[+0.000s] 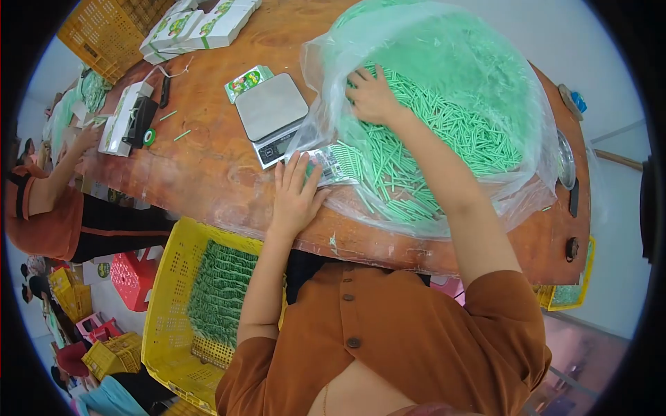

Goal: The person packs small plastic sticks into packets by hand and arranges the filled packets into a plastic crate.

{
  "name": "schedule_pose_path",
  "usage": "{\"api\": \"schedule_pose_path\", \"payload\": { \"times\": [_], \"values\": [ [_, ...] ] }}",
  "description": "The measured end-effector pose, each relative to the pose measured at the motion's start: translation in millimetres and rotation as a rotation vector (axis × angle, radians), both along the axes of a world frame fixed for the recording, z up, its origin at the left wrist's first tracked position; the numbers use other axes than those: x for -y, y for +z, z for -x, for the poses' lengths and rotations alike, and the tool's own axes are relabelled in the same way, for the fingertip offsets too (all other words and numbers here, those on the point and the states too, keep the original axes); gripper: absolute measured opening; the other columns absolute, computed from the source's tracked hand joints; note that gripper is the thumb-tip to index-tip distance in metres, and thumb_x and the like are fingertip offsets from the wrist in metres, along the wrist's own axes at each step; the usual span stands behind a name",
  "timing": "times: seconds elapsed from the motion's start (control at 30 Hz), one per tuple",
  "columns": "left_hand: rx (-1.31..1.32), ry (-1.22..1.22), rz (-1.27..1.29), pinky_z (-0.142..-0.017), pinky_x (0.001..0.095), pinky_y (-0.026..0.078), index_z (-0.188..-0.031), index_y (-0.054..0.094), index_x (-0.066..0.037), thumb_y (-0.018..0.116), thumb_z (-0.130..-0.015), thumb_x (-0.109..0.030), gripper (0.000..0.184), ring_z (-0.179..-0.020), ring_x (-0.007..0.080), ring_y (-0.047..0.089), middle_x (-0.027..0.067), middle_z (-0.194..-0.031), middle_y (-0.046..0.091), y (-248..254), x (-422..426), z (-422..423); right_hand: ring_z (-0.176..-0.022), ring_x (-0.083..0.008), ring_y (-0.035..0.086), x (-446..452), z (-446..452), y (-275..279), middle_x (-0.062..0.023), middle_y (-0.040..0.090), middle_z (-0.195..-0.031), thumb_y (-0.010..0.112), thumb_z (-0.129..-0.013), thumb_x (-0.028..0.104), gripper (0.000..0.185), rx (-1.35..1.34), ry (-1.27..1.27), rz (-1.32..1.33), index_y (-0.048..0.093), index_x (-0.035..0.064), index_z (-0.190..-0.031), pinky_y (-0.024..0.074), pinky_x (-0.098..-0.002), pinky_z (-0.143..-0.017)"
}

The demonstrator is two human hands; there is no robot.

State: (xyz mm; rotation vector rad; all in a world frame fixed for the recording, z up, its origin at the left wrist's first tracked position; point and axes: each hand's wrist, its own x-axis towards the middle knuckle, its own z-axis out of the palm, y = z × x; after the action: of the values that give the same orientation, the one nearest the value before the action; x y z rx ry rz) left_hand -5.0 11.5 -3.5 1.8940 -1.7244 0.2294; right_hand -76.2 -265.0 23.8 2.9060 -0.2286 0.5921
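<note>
My left hand [297,197] lies with outstretched fingers on a small printed packet [326,165] at the front of the table. Several sticks stand out of or lie against the packet's right end; I cannot tell which. My right hand [374,97] is inside a large clear plastic bag [312,62], fingers spread at the left edge of a heap of green-and-white striped sticks [458,125]. Nothing shows in its grip. Just left of the bag stands a digital scale [272,107] with a bare plate. Another green printed packet [246,82] lies behind it.
A yellow crate [163,326] of green packs stands below the table edge at my left. White boxes [201,28] and a yellow basket [104,35] sit at the back left. A co-worker [48,201] handles a white box [125,118]. Two loose sticks lie nearby.
</note>
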Motion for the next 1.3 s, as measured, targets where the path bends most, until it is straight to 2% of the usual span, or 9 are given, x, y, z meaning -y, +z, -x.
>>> {"api": "schedule_pose_path", "payload": {
  "times": [0.1, 0.2, 0.27, 0.37, 0.57, 0.8, 1.0, 1.1, 1.3],
  "values": [
    [-0.002, -0.019, -0.008, -0.099, 0.056, 0.022, -0.116, 0.053, -0.008, 0.069, -0.069, -0.023, 0.051, -0.124, 0.0346, 0.034, 0.018, -0.129, 0.04, 6, 2, 1, -0.118, -0.0345, 0.037, -29, -16, 4, -0.0124, 0.048, -0.119, 0.057, -0.073, 0.029, 0.041, 0.015, -0.15, -0.009, 0.058, 0.0089, -0.11, 0.0251, -0.0676, -0.09],
    [0.067, -0.045, 0.006, -0.099, 0.0572, 0.02, -0.112, 0.056, -0.008, 0.067, -0.07, -0.022, 0.045, -0.125, 0.0327, 0.034, 0.0176, -0.129, 0.042, 12, 6, 6, -0.12, -0.0375, 0.033, -35, -20, 1, -0.013, 0.044, -0.124, 0.057, -0.072, 0.026, 0.045, -0.294, -0.362, -0.025, 0.057, 0.0075, -0.113, 0.0234, -0.0701, -0.089],
    [0.135, -0.042, 0.049, -0.099, 0.0573, 0.02, -0.109, 0.057, -0.008, 0.065, -0.071, -0.021, 0.041, -0.124, 0.0319, 0.035, 0.0164, -0.129, 0.042, 21, 18, 5, -0.122, -0.0363, 0.032, -26, -20, -14, -0.0133, 0.045, -0.124, 0.055, -0.072, 0.024, 0.037, -0.057, -0.278, 0.038, 0.062, 0.0052, -0.104, 0.0239, -0.0693, -0.09],
    [0.272, -0.214, 0.167, -0.094, 0.0567, 0.027, -0.094, 0.056, -0.01, 0.06, -0.074, -0.018, 0.022, -0.11, 0.0297, 0.047, 0.0082, -0.11, 0.053, 54, 70, 5, -0.124, -0.0349, 0.03, -33, -13, 10, -0.0116, 0.044, -0.124, 0.056, -0.073, 0.025, 0.032, -0.245, -0.292, -0.032, 0.065, 0.0083, -0.098, 0.0247, -0.0687, -0.09],
    [0.165, -0.073, -0.015, -0.09, 0.0497, 0.032, -0.091, 0.049, -0.006, 0.062, -0.077, -0.023, 0.026, -0.091, 0.0267, 0.052, 0.0101, -0.091, 0.051, 31, 131, -3, -0.127, -0.0327, 0.027, -15, -10, -23, -0.0069, 0.043, -0.128, 0.055, -0.074, 0.033, 0.03, 0.023, -0.276, -0.02, 0.066, 0.0178, -0.097, 0.0253, -0.0684, -0.09],
    [0.24, -0.003, -0.173, -0.088, 0.0502, 0.032, -0.101, 0.049, -0.004, 0.06, -0.08, -0.024, 0.031, -0.09, 0.0293, 0.053, 0.0131, -0.096, 0.053, 15, 122, -12, -0.126, -0.0278, 0.03, -7, 46, -5, -0.0056, 0.042, -0.129, 0.06, -0.069, 0.03, 0.031, -0.055, -0.327, -0.137, 0.065, 0.0188, -0.097, 0.0272, -0.0653, -0.091],
    [-0.049, -0.144, -0.237, -0.096, 0.0544, 0.027, -0.115, 0.045, -0.005, 0.057, -0.082, -0.016, 0.037, -0.099, 0.0289, 0.053, 0.0146, -0.1, 0.057, 31, 108, -14, -0.125, -0.028, 0.031, -18, 74, -3, -0.0059, 0.042, -0.129, 0.062, -0.069, 0.033, 0.031, 0.074, -0.284, -0.159, 0.062, 0.0185, -0.096, 0.027, -0.062, -0.093],
    [-0.066, -0.145, -0.052, -0.1, 0.0563, 0.023, -0.114, 0.046, -0.006, 0.056, -0.08, -0.013, 0.036, -0.1, 0.0278, 0.054, 0.0115, -0.096, 0.058, 24, 106, -18, -0.123, -0.0274, 0.033, -79, 87, 5, -0.0073, 0.043, -0.127, 0.065, -0.07, 0.029, 0.03, 0.211, -0.365, -0.169, 0.061, 0.0181, -0.098, 0.0248, -0.0617, -0.095],
    [0.238, -0.297, -0.425, -0.096, 0.062, 0.025, -0.087, 0.061, -0.006, 0.06, -0.075, -0.017, 0.016, -0.106, 0.0241, 0.049, 0.0068, -0.098, 0.056, 42, 89, -24, -0.112, -0.027, 0.042, -82, 104, -8, -0.0046, 0.048, -0.12, 0.068, -0.072, 0.02, 0.028, 0.104, -0.376, -0.179, 0.062, 0.0198, -0.099, 0.0279, -0.0589, -0.09]
  ]
}}
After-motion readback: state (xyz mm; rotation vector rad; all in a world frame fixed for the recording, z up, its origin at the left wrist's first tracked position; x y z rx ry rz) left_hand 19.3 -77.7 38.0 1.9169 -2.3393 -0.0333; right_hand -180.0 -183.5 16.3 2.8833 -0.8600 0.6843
